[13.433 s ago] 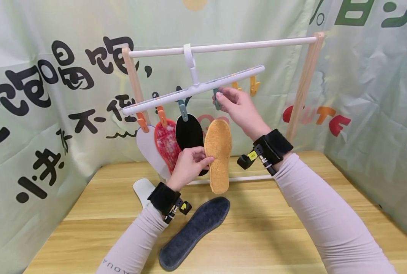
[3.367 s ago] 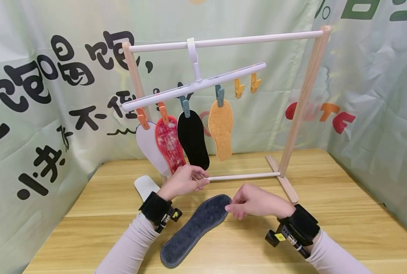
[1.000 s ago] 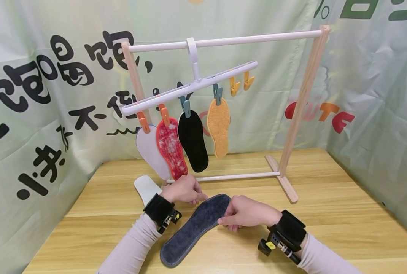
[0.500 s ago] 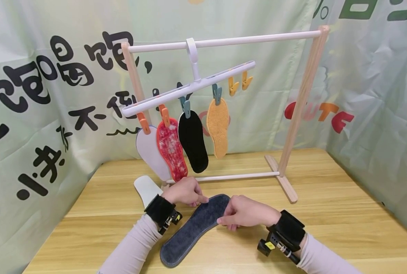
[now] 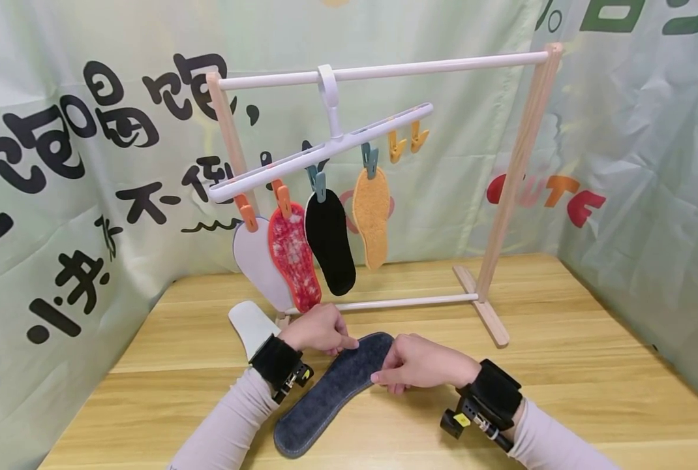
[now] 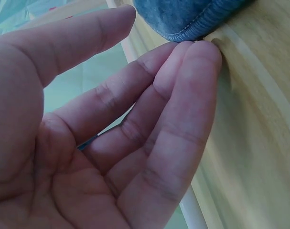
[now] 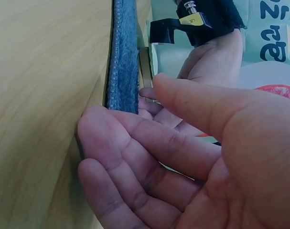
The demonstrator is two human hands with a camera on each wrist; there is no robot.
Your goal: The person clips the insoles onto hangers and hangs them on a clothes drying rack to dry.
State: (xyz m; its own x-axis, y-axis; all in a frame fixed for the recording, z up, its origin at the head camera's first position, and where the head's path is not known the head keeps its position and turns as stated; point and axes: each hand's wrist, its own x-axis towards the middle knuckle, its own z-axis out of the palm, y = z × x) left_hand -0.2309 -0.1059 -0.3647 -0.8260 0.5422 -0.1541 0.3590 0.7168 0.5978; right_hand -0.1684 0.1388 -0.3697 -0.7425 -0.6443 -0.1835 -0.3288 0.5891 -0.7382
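A dark grey fleecy insole [image 5: 331, 405] with a stitched edge lies diagonally on the table. My left hand [image 5: 319, 329] is at its upper left edge; in the left wrist view the bent fingertips touch the insole [image 6: 192, 19] while the thumb stays apart from it. From the other side my right hand [image 5: 422, 362] meets the edge near the same end. The right wrist view has those fingers against the insole [image 7: 124, 57] and the thumb raised away. Behind, an orange insole [image 5: 370, 219] hangs from a teal clip [image 5: 370, 160].
A white hanger [image 5: 334, 145] tilts on a wooden rack [image 5: 516, 176]. Also clipped to it are black [image 5: 331, 245], red patterned [image 5: 295, 254] and pale [image 5: 257, 264] insoles. Two yellow clips [image 5: 394, 147] hold nothing. A white insole [image 5: 249, 326] lies beside my left wrist.
Earlier my left hand held the orange insole and my right hand the teal clip; now it hangs there. Both hands came down to the grey insole. The hanger's right end swung slightly left.
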